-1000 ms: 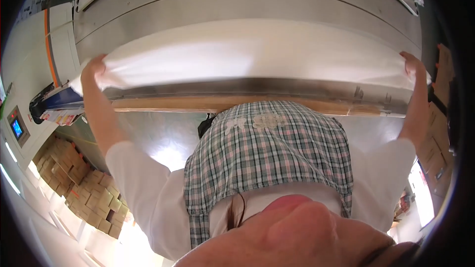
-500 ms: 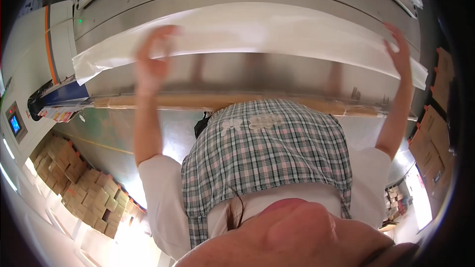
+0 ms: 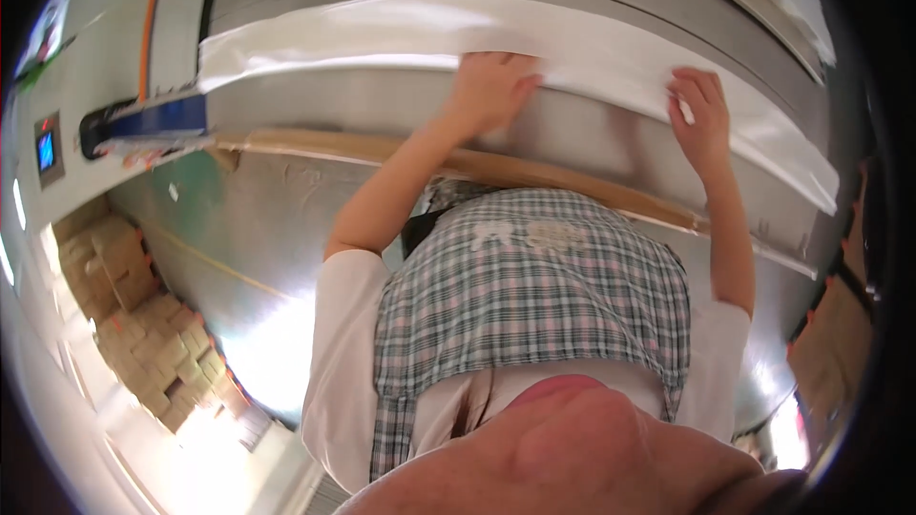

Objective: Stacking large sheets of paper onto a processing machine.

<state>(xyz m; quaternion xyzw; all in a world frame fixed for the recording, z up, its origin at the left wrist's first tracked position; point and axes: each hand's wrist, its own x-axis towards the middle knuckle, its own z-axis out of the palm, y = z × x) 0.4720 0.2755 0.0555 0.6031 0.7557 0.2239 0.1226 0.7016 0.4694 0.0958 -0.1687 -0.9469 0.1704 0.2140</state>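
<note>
A long strip of glossy white sheet material (image 3: 353,33) lies across the metal machine bed (image 3: 382,93) in front of me. My left hand (image 3: 491,91) rests at its near edge around the middle, fingers stretched forward over the sheet and thumb pointing right. Farther right, my right hand (image 3: 701,114) hovers over or touches the same near edge; its fingers are slightly bent and the thumb stands apart from them. Neither hand shows a grip on the sheet. Contact under the left fingertips is hidden.
A brown cardboard-like strip (image 3: 382,148) runs along the bed's front edge, close to my plaid apron (image 3: 534,277). At left stands a white machine housing with a small lit screen (image 3: 46,150) and a blue part (image 3: 167,119). Stacked cartons (image 3: 157,358) stand on the floor behind.
My left hand has moved right, from the sheet's left part to its middle. My right hand has come inward and lower. The whole view has turned slightly.
</note>
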